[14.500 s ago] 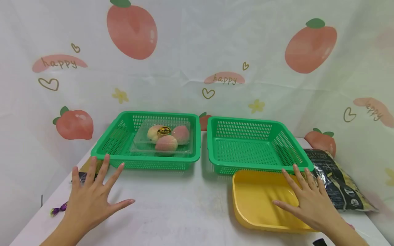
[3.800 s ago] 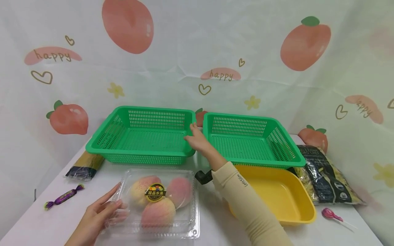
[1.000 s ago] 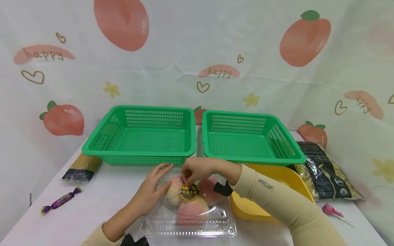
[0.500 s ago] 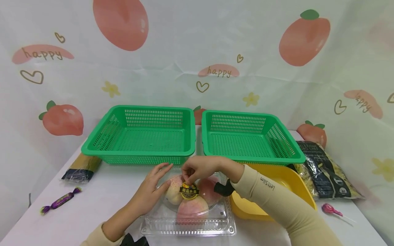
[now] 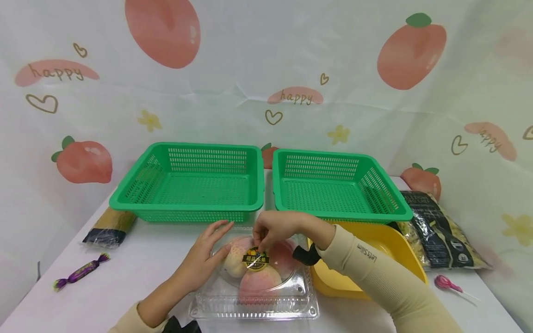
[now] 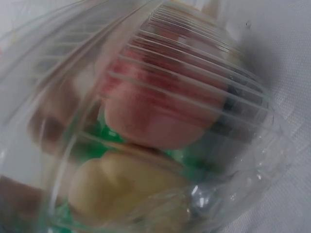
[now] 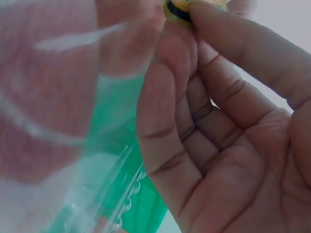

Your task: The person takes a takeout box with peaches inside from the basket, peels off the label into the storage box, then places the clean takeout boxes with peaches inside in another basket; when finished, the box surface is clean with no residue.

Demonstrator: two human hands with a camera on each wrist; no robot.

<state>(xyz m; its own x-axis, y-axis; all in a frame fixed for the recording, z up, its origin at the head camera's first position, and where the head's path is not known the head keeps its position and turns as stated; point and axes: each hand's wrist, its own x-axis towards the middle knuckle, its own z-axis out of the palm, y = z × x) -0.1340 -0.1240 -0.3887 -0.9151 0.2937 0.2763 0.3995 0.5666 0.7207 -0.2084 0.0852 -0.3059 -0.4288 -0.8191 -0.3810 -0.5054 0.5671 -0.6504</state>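
Observation:
A clear plastic clamshell box (image 5: 208, 300) of peaches (image 5: 260, 283) lies on the table in front of the baskets. Its lid bears a round black-and-gold sticker (image 5: 256, 260). My right hand (image 5: 276, 226) pinches the sticker's upper edge between thumb and finger; in the right wrist view a bit of the sticker (image 7: 180, 9) shows at those fingertips. Resting along the box's left side, my left hand (image 5: 204, 256) has its fingers extended. The left wrist view is blurred and shows peaches (image 6: 165, 107) through the ribbed plastic.
Two green baskets (image 5: 187, 207) (image 5: 341, 215) stand side by side behind. A yellow basin (image 5: 333, 282) sits right of the box, below my right forearm. Farther right are a black food bag (image 5: 447, 236) and a lollipop (image 5: 445, 282); at left, a wrapped candy (image 5: 81, 272) and a brown packet (image 5: 111, 226).
The peach box came out of the left basket onto the table. My right hand went from that basket to the sticker. Lately it shifted slightly right, and the sticker's top edge bends up.

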